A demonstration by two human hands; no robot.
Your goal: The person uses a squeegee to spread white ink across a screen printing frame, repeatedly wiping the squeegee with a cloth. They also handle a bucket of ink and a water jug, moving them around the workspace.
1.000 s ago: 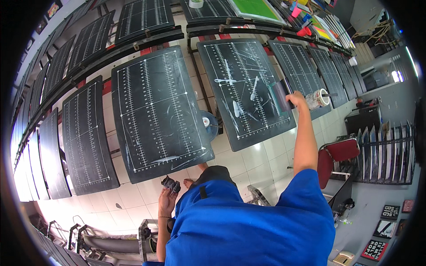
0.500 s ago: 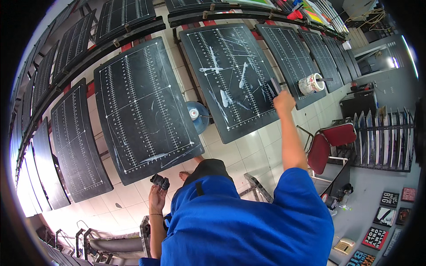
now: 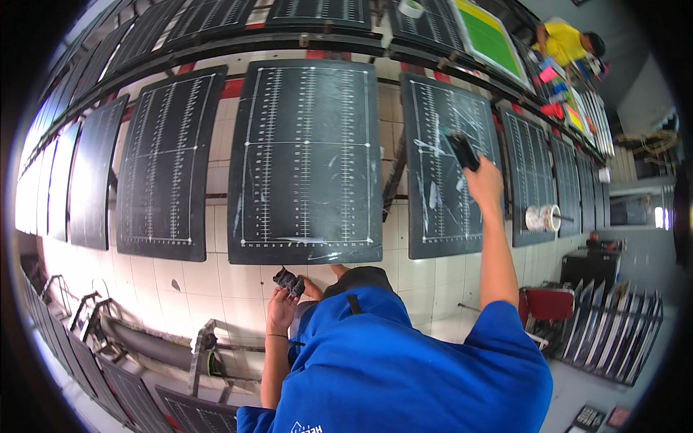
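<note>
A row of black boards printed with white ruler lines slopes in front of me; the widest one (image 3: 307, 155) is straight ahead. My right hand (image 3: 484, 182) reaches up and to the right, gripping a dark flat tool (image 3: 462, 150) pressed against the smeared black board (image 3: 440, 166) beside it. My left hand (image 3: 283, 307) stays low, close to my blue shirt, and holds a small black object (image 3: 289, 280) below the middle board's lower edge.
A roll of tape (image 3: 541, 216) hangs on a peg right of the smeared board. A person in yellow (image 3: 567, 40) works at the far right beside a green-framed screen (image 3: 487, 36). A red chair (image 3: 548, 303) and a rack of panels (image 3: 613, 325) stand at lower right.
My view has swung left, putting the wide board at centre. My right hand has moved from near the tape roll onto the smeared board with the tool. The left hand has kept its object.
</note>
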